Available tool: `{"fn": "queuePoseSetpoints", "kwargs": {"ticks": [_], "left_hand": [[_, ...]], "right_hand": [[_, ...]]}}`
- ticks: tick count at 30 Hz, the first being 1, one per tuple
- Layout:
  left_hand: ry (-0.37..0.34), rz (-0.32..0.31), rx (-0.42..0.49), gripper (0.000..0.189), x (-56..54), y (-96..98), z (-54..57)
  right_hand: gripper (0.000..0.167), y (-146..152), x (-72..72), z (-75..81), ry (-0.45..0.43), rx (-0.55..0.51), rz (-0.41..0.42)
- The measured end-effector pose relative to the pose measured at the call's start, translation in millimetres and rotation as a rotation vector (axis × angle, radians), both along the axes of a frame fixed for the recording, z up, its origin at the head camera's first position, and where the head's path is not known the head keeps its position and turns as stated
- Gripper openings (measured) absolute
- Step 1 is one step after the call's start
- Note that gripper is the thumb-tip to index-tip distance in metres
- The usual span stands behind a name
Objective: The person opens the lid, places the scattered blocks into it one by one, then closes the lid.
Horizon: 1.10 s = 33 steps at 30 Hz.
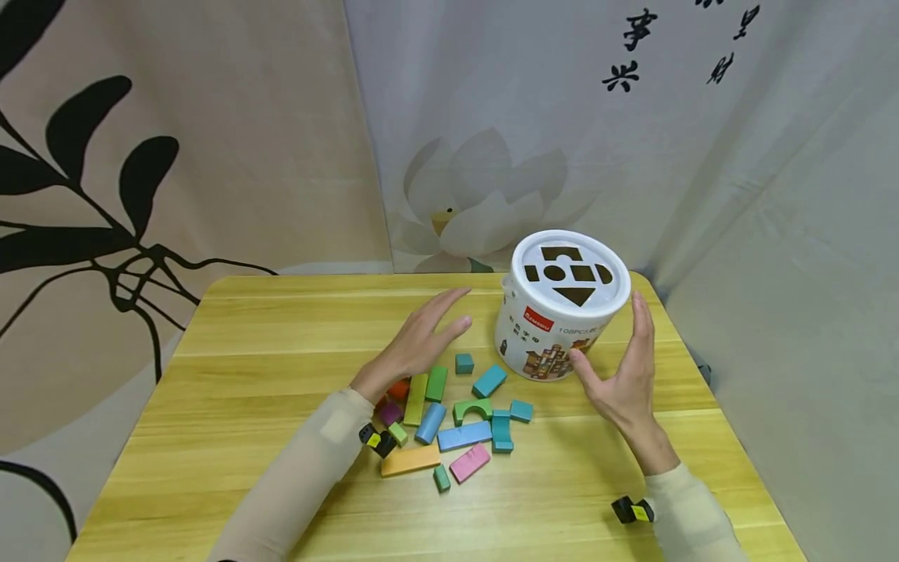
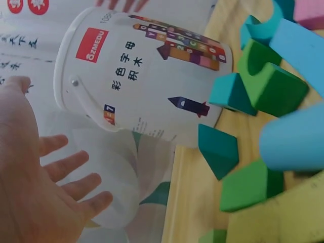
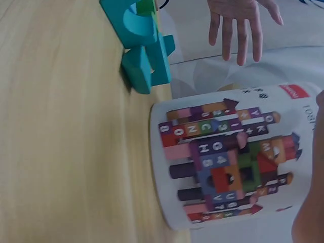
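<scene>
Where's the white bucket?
In the head view, the white bucket stands right of centre, towards the back of the wooden table, between the left hand and right hand.

Site: cloth-screened tabletop corner, arranged like a small recording booth.

From my remote feed I read the place by its surroundings: creased pale cloth (image 1: 267,117) closes in the back and right of a wood-grain table (image 1: 281,328), printed with dark leaves (image 1: 84,121), a lotus (image 1: 506,195) and black Chinese characters (image 1: 621,76). Small black devices (image 1: 384,446) worn at the cuffs (image 1: 342,429) point to a filming set-up. Toy blocks (image 1: 465,435) and a lidded tub (image 1: 544,363) give a playroom look, but whether the cloth hangs inside a home or a studio I cannot tell.
</scene>
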<state>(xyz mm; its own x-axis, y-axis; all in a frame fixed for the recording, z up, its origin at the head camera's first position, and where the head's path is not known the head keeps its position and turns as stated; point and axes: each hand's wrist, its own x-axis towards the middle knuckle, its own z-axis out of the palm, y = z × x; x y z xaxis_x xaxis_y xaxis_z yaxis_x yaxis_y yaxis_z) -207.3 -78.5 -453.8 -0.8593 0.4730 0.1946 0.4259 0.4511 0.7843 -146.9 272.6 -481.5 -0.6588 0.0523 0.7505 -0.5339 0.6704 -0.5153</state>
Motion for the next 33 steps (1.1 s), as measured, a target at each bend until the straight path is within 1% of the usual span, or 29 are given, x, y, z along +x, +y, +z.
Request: {"fn": "queuePoseSetpoints", "kwargs": {"ticks": [3, 7, 11, 14, 16, 21, 26, 29, 33], "left_hand": [[-0.061, 0.027, 0.030, 0.071, -7.1, 8.7, 2.7], [-0.131, 0.042, 0.064, 0.071, -17.0, 22.0, 5.9], [-0.157, 0.056, 0.069, 0.073, -26.5, 36.3, 8.5], [-0.167, 0.075, 0.064, 0.073, -32.1, 46.0, 10.0], [-0.183, 0.092, 0.060, 0.073, -35.5, 51.9, 11.4], [-0.259, 0.134, 0.089, 0.070, -44.2, 61.9, 13.3], [-0.324, 0.138, 0.140, 0.064, -53.0, 70.7, 12.0], [-0.367, 0.152, 0.146, 0.062, -57.8, 76.7, 11.5], [-0.400, 0.184, 0.152, 0.060, -62.8, 83.4, 10.8]], "right_hand": [[0.115, 3.0, -0.7, -6.9, -0.090, -0.043, 0.016], [0.118, 4.4, -3.2, -14.2, -0.193, -0.096, 0.026], [0.118, 4.1, -5.8, -17.9, -0.299, -0.154, 0.017], [0.118, 3.8, -7.6, -20.0, -0.351, -0.190, 0.013], [0.118, 3.8, -9.6, -22.0, -0.370, -0.208, 0.015], [0.121, 1.6, -15.5, -25.6, -0.389, -0.251, 0.040], [0.120, -1.6, -19.6, -26.9, -0.373, -0.292, 0.069], [0.120, -1.9, -20.9, -27.8, -0.369, -0.295, 0.074], [0.122, -1.4, -22.2, -28.1, -0.370, -0.289, 0.084]]}}
